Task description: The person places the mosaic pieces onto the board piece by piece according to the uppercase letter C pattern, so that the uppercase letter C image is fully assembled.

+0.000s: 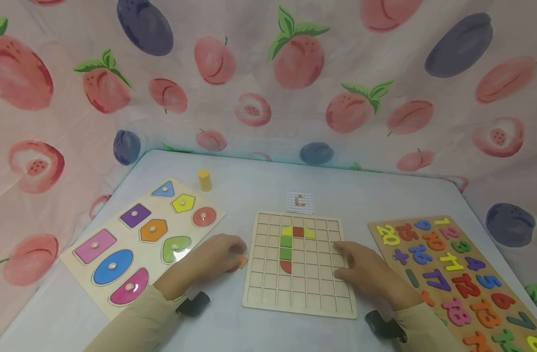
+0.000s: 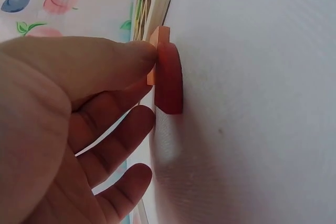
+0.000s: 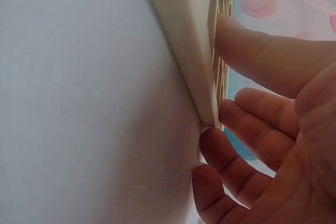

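My left hand [image 1: 217, 256], left of the wooden grid board [image 1: 261, 296], pinches a small orange tile [image 2: 162, 35] between thumb and finger. A red tile with a curved edge [image 2: 169, 85] lies against the orange one in the left wrist view; whether the fingers also hold it I cannot tell. On the board, yellow tiles [image 1: 287, 231], green tiles [image 1: 286, 253] and red tiles [image 1: 297, 231] form a hooked line. My right hand [image 1: 367, 269] rests at the board's right edge with loosely bent fingers, gripping nothing; its thumb [image 3: 257, 51] is beside the rim.
A small pattern card [image 1: 300, 202] lies behind the board. To the left is a shape puzzle with knobs [image 1: 118, 217], with a yellow cylinder [image 1: 204, 181] behind it. A number puzzle [image 1: 431, 264] lies at the right. A fruit-print cloth [image 1: 268, 137] hangs behind the table.
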A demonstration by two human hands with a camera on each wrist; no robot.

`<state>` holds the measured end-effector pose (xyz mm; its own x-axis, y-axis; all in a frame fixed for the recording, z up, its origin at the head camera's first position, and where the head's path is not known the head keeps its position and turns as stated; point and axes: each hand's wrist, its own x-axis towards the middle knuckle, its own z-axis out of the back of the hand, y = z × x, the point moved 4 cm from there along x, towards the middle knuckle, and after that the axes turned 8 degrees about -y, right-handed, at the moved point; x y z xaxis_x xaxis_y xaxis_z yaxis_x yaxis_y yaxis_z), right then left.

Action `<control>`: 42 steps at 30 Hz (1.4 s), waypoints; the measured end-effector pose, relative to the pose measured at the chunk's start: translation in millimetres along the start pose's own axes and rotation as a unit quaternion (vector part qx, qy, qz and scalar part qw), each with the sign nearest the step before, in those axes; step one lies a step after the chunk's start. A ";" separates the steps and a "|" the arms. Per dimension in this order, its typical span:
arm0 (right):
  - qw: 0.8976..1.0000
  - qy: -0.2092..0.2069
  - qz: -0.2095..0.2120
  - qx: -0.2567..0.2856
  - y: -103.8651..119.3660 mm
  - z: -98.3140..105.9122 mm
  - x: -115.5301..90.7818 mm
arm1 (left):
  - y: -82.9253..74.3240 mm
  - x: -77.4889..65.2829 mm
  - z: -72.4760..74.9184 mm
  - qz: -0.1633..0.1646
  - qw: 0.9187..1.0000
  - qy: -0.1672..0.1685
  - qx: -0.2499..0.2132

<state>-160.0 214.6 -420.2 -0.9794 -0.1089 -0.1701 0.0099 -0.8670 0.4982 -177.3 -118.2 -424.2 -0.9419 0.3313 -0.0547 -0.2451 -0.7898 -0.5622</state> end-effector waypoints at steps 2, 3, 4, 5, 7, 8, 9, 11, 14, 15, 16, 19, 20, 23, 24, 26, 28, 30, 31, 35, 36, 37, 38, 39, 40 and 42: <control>1.000 0.000 0.002 0.002 -0.3 0.1 0.0 | -0.3 -0.2 0.0 -0.002 1.000 -0.001 0.003; 1.000 0.000 0.003 0.003 -0.5 0.2 -0.1 | -0.7 -0.1 0.4 -0.006 1.000 -0.005 0.005; 1.000 0.000 0.004 0.004 -0.6 0.3 -0.3 | -1.1 -0.1 0.9 -0.009 1.000 -0.008 0.007; 1.000 0.000 0.006 0.005 -0.8 0.5 -0.3 | -1.5 0.0 1.3 -0.011 1.000 -0.011 0.010; 1.000 0.000 0.008 0.009 -0.7 0.7 -0.8 | -2.0 0.0 2.1 -0.012 1.000 -0.015 0.014; 1.000 0.000 0.008 0.009 -0.5 0.7 -1.0 | -2.4 0.0 2.5 -0.012 1.000 -0.017 0.016; 1.000 0.000 0.007 0.008 -0.3 0.5 -1.1 | -2.8 -0.1 3.0 -0.010 1.000 -0.016 0.015; 1.000 0.000 0.004 0.004 0.1 0.4 -0.9 | -2.7 0.1 3.1 -0.004 1.000 -0.012 0.016; 1.000 -0.001 0.000 -0.001 0.5 0.2 -0.6 | -2.6 0.5 4.0 0.005 1.000 -0.007 0.011; 1.000 -0.001 -0.001 -0.002 0.6 0.1 -0.5 | -2.2 0.9 4.3 0.009 1.000 -0.006 0.009; 1.000 -0.001 0.000 -0.002 0.6 0.2 -0.5 | -1.9 1.1 4.5 0.013 1.000 -0.006 0.005; 1.000 -0.002 0.001 0.001 0.6 -0.1 -1.0 | -1.1 1.4 5.6 0.025 1.000 -0.009 -0.002; 1.000 -0.002 0.001 0.002 0.5 -0.3 -1.0 | -0.9 1.5 5.9 0.029 1.000 -0.010 -0.001; 1.000 -0.003 0.002 0.002 0.1 -0.8 -1.2 | 0.1 1.5 7.1 0.036 0.999 -0.015 0.012; 1.000 -0.003 0.003 0.001 -0.1 -1.0 -1.1 | 0.5 1.5 7.4 0.037 0.999 -0.016 0.017; 1.000 -0.005 0.004 0.000 -0.3 -1.0 -1.1 | 1.3 1.5 7.9 0.036 0.999 -0.019 0.028; 1.000 -0.006 0.007 -0.001 -0.4 -0.8 -0.9 | 2.3 1.5 8.1 0.036 0.999 -0.021 0.031; 1.000 -0.007 0.009 -0.002 -0.4 -0.5 -0.7 | 3.0 1.5 8.3 0.035 0.999 -0.023 0.031; 1.000 -0.007 0.009 -0.003 -0.4 -0.4 -0.8 | 3.3 1.5 8.3 0.035 0.999 -0.023 0.030; 1.000 -0.005 0.010 0.002 -0.7 0.0 -1.0 | 4.1 1.8 8.2 0.038 0.999 -0.026 0.028; 1.000 -0.005 0.011 0.005 -0.8 0.1 -1.1 | 4.3 1.8 8.1 0.039 0.999 -0.026 0.026; 1.000 -0.005 0.012 0.006 -1.0 0.2 -1.2 | 4.6 1.9 8.1 0.041 0.998 -0.028 0.026; 1.000 -0.005 0.013 0.008 -1.3 0.1 -1.2 | 4.9 2.0 8.0 0.042 0.998 -0.029 0.025; 1.000 -0.005 0.014 0.010 -1.5 0.0 -1.1 | 5.2 2.0 8.0 0.043 0.998 -0.030 0.025; 1.000 -0.005 0.014 0.011 -1.8 -0.2 -1.1 | 5.5 2.0 8.0 0.045 0.998 -0.031 0.024; 1.000 -0.003 0.014 0.012 -2.0 -0.8 -1.2 | 5.7 1.9 8.0 0.047 0.998 -0.032 0.023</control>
<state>-158.7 216.1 -421.7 -0.9800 -0.1293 -0.1511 0.0318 -0.8518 0.5229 -182.3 -126.2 -421.0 -0.9735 0.2228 -0.0511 -0.1647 -0.8388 -0.5189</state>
